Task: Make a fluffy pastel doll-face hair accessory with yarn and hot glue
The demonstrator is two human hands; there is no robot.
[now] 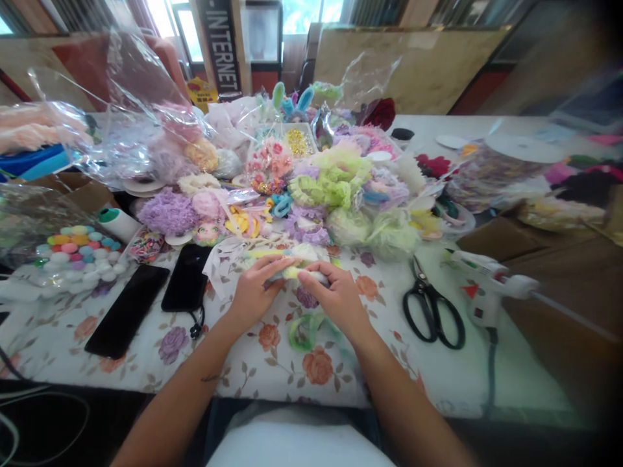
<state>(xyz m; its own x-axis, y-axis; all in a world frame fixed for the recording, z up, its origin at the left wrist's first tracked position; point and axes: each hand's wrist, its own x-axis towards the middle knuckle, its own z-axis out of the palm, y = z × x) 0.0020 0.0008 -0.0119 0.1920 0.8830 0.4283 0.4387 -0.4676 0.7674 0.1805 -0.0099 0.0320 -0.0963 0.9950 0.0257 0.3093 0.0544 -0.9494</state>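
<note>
Both hands meet over the flowered tablecloth (270, 366) at the middle of the table. My left hand (256, 292) has its fingers closed on the left side of a pale yellow and white fluffy piece (292, 271). From the right, my right hand (335, 292) pinches the same piece, thumb on top. The fingers hide part of it, and its exact shape is unclear. Just below the hands a light green sheer ribbon (304, 332) lies loosely curled on the cloth. White paper or fabric (221, 263) lies beside my left hand.
Two black phones (127, 311) (185, 279) lie at the left, near colourful pompoms (80, 253). At the right are black-handled scissors (428, 308) and a white glue gun (481, 285) with its cord. Yarn, ribbons (335, 175) and plastic bags pile up behind; a cardboard box (569, 292) stands far right.
</note>
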